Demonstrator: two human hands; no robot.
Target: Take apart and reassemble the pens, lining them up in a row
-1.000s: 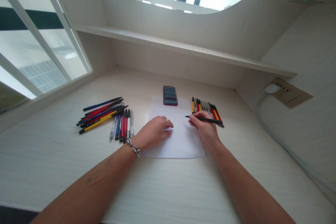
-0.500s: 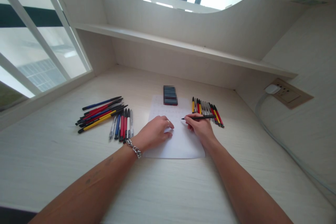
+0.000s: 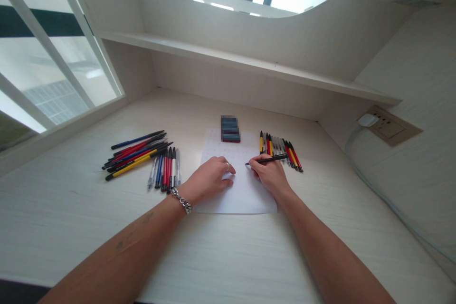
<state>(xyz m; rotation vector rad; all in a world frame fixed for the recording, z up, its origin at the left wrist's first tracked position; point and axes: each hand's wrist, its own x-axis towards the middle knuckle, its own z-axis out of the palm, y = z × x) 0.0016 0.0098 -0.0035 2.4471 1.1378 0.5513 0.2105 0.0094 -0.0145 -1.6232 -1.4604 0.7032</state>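
A sheet of white paper lies on the desk in front of me, with faint writing in its upper part. My left hand rests flat on the sheet's left side, fingers apart and holding nothing; a ring and a chain bracelet are on it. In my right hand a black pen is pinched, its tip at the paper right of centre. Just beyond the sheet's top edge sits a small dark rectangular object, its surface blurred out.
Left of the paper lie a pile of pens and a row of pens. Another row of pens is beyond my right hand. A shelf spans the back; a plugged-in cable runs down the right wall.
My right hand has shifted the pen slightly: its tip is a little lower and its back end has tipped up and left. My left hand stays in place.
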